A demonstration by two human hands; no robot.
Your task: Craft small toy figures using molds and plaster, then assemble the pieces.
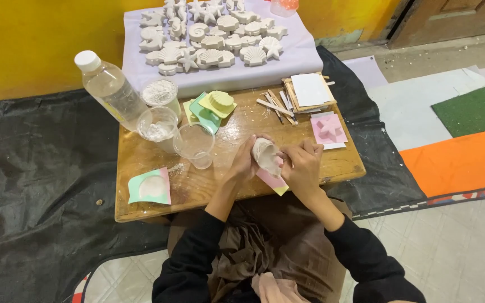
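Plaster cast (266,155) held up just above tabletop (141,205) front edge, cupped in left hand (245,161), right hand (301,164) closed on its right side. Left fingers curled round the back of the piece, right fingers pinched at the rim; both shut on it, exact fingertip contact hidden. Pink and yellow mould (272,182) lying right under, partly covered by hands. Best handled with even support from the left palm, light pressure only at the rim, since thin plaster edges probably chip. Better kept low over the mould so a slip means a short drop. Empty clear cup (194,144) just left of left hand, near enough to knock with the wrist. Finished shell casts (211,33) on white cloth (304,56) at far edge, well apart.
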